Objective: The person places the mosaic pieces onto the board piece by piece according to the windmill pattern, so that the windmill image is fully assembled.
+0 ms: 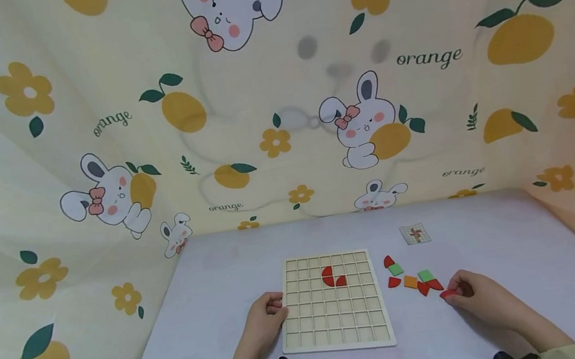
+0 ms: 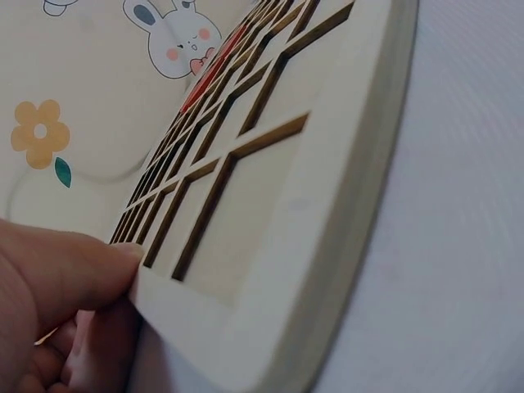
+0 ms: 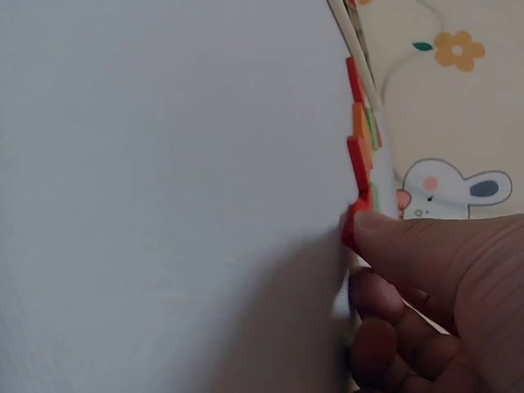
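Note:
A pale wooden grid board (image 1: 335, 321) lies on the table, with red quarter-circle pieces (image 1: 328, 281) set in several cells of its upper middle. My left hand (image 1: 266, 321) grips the board's left edge; in the left wrist view the thumb (image 2: 98, 266) lies on the rim and the other fingers are curled below it. To the right of the board, my right hand (image 1: 478, 297) pinches a red quarter-circle piece (image 3: 354, 223) between thumb and forefinger, low over the table. Its remaining fingers are curled.
Between board and right hand lie loose pieces: red quarter circles (image 1: 394, 282), green squares (image 1: 425, 275) and an orange square (image 1: 410, 282). Behind them is a small pattern card (image 1: 415, 234). A printed cloth (image 1: 264, 74) hangs behind the white table (image 1: 222, 259).

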Tool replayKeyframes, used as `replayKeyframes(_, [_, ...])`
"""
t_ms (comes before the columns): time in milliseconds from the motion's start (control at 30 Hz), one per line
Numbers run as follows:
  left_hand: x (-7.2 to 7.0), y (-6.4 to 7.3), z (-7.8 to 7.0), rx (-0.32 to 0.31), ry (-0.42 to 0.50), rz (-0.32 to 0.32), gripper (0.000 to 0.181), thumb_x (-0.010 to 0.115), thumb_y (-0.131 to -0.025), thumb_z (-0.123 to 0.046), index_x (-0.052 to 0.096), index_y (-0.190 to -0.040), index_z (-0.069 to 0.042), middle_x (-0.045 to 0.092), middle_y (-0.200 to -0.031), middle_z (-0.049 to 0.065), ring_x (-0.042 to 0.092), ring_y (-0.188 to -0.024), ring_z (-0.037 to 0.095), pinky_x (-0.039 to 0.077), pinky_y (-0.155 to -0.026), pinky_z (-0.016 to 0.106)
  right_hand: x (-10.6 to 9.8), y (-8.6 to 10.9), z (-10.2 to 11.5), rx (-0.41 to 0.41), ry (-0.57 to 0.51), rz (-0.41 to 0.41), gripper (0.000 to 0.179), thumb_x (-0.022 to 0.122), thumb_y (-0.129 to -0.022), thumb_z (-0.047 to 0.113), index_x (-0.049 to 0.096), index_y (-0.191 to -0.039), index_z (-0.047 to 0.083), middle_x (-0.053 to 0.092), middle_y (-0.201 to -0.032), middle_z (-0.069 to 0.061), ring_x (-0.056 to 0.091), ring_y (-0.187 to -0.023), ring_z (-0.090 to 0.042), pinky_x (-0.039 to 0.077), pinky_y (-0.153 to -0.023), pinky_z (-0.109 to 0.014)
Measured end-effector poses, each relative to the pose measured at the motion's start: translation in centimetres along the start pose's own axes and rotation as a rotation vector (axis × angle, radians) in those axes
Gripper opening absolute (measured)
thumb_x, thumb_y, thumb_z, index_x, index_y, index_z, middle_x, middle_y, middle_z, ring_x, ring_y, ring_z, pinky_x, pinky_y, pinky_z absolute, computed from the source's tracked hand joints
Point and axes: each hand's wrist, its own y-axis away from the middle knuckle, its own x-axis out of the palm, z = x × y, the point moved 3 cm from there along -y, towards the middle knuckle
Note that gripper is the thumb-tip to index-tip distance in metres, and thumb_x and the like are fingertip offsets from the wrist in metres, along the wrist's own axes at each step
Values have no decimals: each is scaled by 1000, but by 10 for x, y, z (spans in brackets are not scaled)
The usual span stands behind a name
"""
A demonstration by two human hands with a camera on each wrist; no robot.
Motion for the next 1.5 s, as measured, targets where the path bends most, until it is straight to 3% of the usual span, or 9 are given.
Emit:
replayKeyframes(167, [0,-1,1,6,-6,-5,30,67,-86,-6,62,-116,-6,56,-95,4,53,-84,17,46,-69,29,-1,2,3,-12,-28,16,18,70,-88,19,61,-96,7,56,-81,-3,50,-77,-20,44,-67,-34])
replayKeyframes(500, [0,-1,-1,-9,2,-9,30,67,-87,-7,62,-116,-6,56,-95,3,53,-84,18,46,-69,29,7,-7,26,-24,-107,-48,23,71,-88,26,62,-100,8,61,-86,-2,50,-80,-21,44,-65,-33])
replayKeyframes(667, [-3,-1,1,-13,-4,-12,30,67,-87,-7,62,-116,-6,56,-95,4,52,-84,18,46,-70,30,31,-19,57,-43,-202,-79,26,68,-90,26,60,-107,7,61,-90,-4,53,-79,-21,48,-62,-32])
replayKeyframes(967, [0,-2,2,10,17,7,31,67,-86,-6,61,-117,-5,56,-95,5,53,-84,18,46,-68,28,78,-40,110,-107,-232,-177,14,64,-92,19,61,-104,12,58,-88,-2,52,-80,-19,47,-60,-28])
replayKeyframes(1167, [1,-2,2,-2,24,11,29,67,-87,-8,62,-115,-7,56,-95,3,52,-84,18,47,-69,28,95,-49,127,-107,-250,-203,13,65,-92,20,62,-102,12,57,-86,-1,51,-78,-19,46,-61,-28])
replayKeyframes(1500, [-2,-3,4,5,13,8,28,68,-87,-8,62,-115,-8,56,-95,3,52,-85,17,46,-69,27,108,-56,137,-83,-164,-259,10,68,-90,21,61,-92,14,57,-77,1,51,-69,-18,42,-58,-30])
